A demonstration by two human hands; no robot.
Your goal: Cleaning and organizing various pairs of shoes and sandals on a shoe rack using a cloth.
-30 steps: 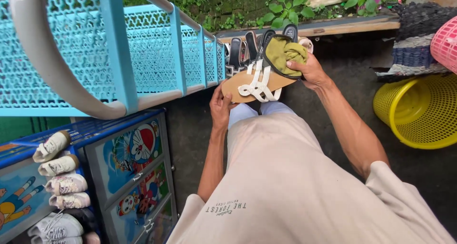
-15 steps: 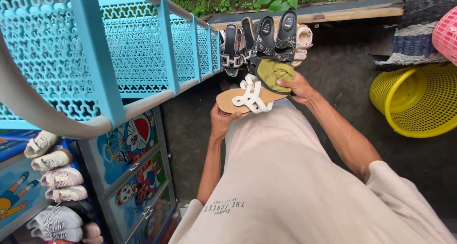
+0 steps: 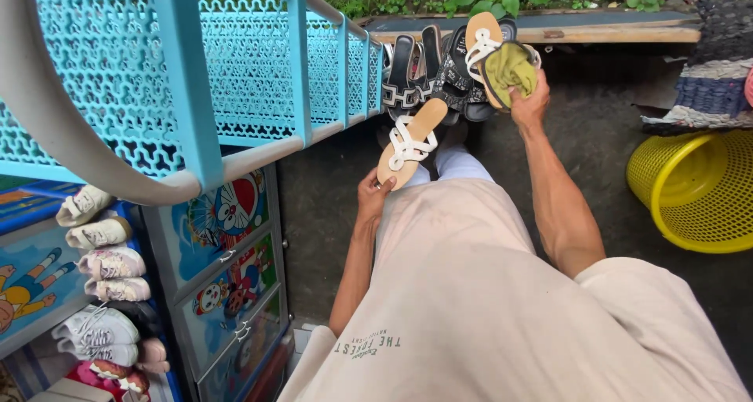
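Nearest, the left hand (image 3: 373,196) comes up from a bent elbow beside the person's pale shirt, fingers curled around the heel end of a tan sandal (image 3: 409,141) with white interlaced straps — the sole tilts up and away, toe end pointing far and slightly right. On the right, the right arm runs nearly straight out from the shoulder, forearm lifted, and the right hand (image 3: 527,104) is closed on an olive-green cloth (image 3: 510,66) bunched against a second tan sandal (image 3: 480,41) with white straps, gripping both together above the ground. Just beyond and between the two hands stands a row of dark sandals (image 3: 416,76), propped upright beside the far end of the light-blue perforated railing (image 3: 259,65) that fills the left. Below that railing, near left, a blue cabinet (image 3: 223,261) with cartoon panels stands next to shelves of pale sneakers (image 3: 106,265). Far right, a yellow mesh basket (image 3: 694,190) sits on the dark ground.
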